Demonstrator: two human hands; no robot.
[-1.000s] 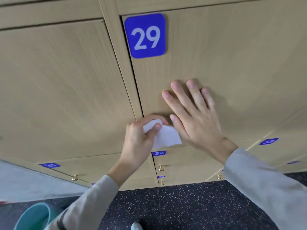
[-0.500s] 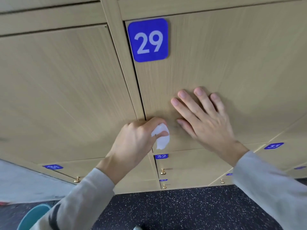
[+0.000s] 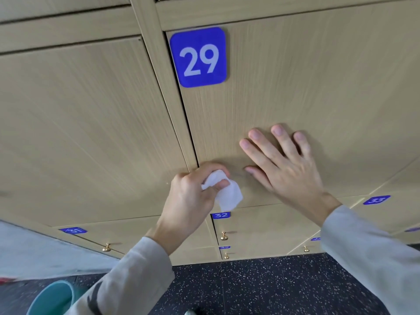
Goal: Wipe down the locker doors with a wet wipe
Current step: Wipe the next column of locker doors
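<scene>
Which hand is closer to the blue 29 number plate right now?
Right. The right hand lies flat on the door, below-right of the 29 plate; the left hand, gripping the wipe, sits lower.

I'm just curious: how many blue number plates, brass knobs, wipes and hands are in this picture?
Square blue number plates: 7, some too small to read
Small brass door knobs: 4
Crumpled white wet wipe: 1
Bare hands, left hand and right hand: 2
Total: 14
</scene>
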